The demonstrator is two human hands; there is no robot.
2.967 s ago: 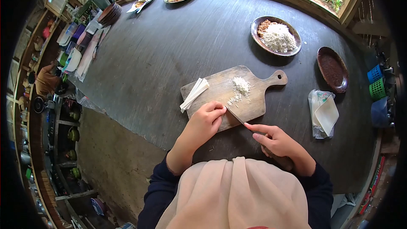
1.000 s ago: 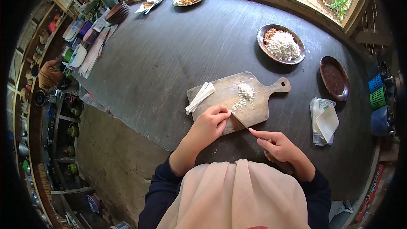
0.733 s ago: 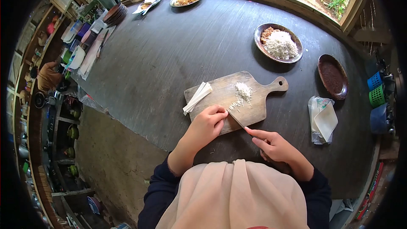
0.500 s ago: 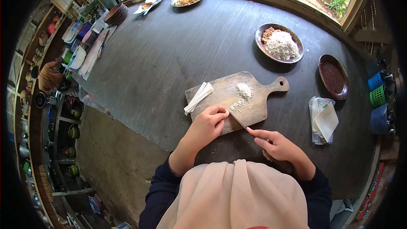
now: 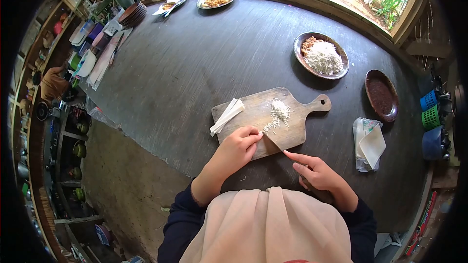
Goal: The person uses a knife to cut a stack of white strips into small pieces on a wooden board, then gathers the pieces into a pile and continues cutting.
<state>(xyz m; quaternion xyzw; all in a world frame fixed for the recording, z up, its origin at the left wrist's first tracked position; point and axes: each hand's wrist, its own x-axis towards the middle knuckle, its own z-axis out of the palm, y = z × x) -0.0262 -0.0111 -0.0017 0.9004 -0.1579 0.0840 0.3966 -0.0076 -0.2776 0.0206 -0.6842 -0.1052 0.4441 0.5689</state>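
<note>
My right hand (image 5: 317, 170) is closed around the handle of a knife (image 5: 274, 143), its index finger stretched along toward the blade. The blade lies over the near edge of a wooden cutting board (image 5: 293, 134), its tip by the fingertips of my left hand (image 5: 239, 146). Those fingers are pinched down on a white piece mostly hidden under them. Thin white shreds (image 5: 280, 109) are heaped on the board just beyond the blade. Several flat white strips (image 5: 228, 116) lie stacked at the board's left end, overhanging its edge slightly.
Beyond the board stands a plate (image 5: 303, 70) piled with white shreds and brown food. An oval brown dish (image 5: 381, 95) and a plastic packet (image 5: 366, 143) with white sheets lie to the right. Two food plates (image 5: 216, 0) sit at the far edge, stacked brown plates (image 5: 132, 15) far left.
The whole view has shifted slightly. Both hands stay at the board, and the knife remains beside the left fingertips with little visible movement.
</note>
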